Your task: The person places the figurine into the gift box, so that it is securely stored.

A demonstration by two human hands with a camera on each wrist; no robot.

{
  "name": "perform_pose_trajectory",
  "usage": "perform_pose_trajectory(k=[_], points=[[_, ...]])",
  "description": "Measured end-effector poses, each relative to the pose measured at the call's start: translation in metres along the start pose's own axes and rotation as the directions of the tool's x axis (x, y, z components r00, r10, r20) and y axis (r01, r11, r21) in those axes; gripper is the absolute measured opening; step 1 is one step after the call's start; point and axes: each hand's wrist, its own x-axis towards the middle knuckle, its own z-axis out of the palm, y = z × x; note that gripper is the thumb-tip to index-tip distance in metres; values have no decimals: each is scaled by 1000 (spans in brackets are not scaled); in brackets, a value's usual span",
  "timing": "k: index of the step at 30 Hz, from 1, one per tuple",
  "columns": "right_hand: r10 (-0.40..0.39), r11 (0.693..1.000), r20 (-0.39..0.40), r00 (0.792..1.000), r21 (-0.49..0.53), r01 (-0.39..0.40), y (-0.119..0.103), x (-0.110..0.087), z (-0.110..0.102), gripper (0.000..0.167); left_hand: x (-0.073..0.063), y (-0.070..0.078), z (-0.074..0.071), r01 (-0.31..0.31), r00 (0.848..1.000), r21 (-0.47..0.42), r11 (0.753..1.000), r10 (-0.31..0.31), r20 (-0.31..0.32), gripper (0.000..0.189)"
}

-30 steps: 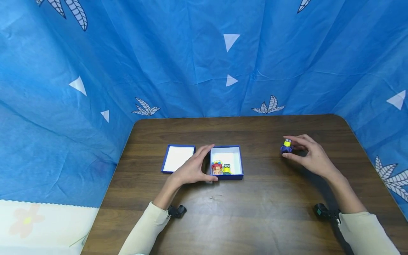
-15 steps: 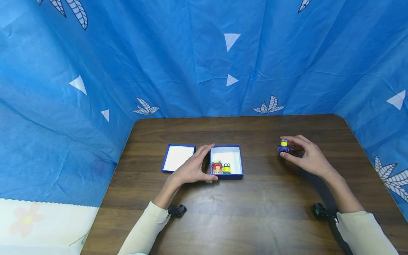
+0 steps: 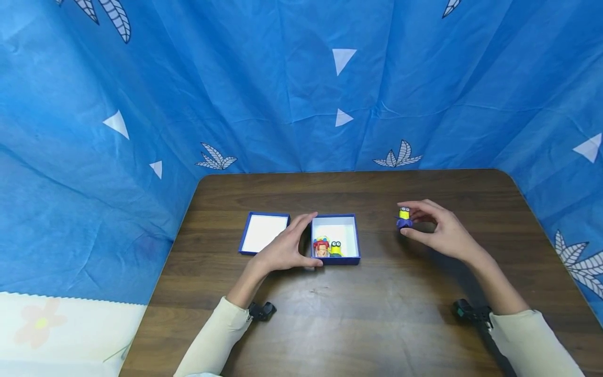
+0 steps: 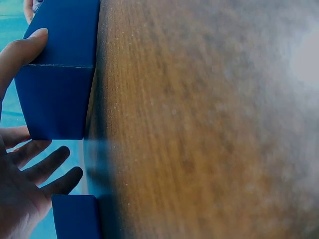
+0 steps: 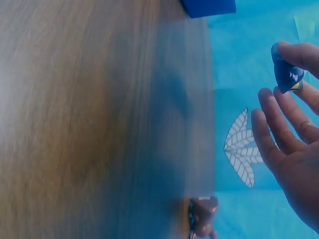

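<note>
My left hand (image 3: 281, 250) grips the left side of a small blue box (image 3: 352, 260) with a white inside, thumb on its front wall and fingers reaching to the far edge. Two toy figures stand near the front of the box: a red-topped figure (image 3: 321, 246) and a yellow minion figure (image 3: 335, 248). To the right, my right hand (image 3: 445, 232) pinches a yellow-and-purple minion figure (image 3: 404, 218) between thumb and fingers, held upright above the table. In the right wrist view its dark underside (image 5: 288, 74) faces the camera.
The blue-edged lid (image 3: 262, 233), white inside, lies left of the box, partly behind my left hand. A small brown figure (image 5: 203, 216) shows at the bottom of the right wrist view. A blue curtain (image 3: 301, 94) borders the wooden table (image 3: 348, 324).
My right hand has moved left with the minion figure, nearer to the box. The left hand and the box have stayed in place.
</note>
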Motion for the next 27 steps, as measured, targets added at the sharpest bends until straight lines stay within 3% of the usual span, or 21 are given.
perform_pose_trajectory(k=[8,15,27], points=[[-18,999,21,1000,-44,19,-5,6,13,60,0,0,0,4,1000,-3,1000,-4,1,125],[-95,995,88,992,-25,98,-9,13,25,55,0,1,0,0,1000,2,1000,0,0,125],[-121,993,170,978,18,120,-28,25,43,55,0,0,0,-2,1000,10,1000,2,-6,125]])
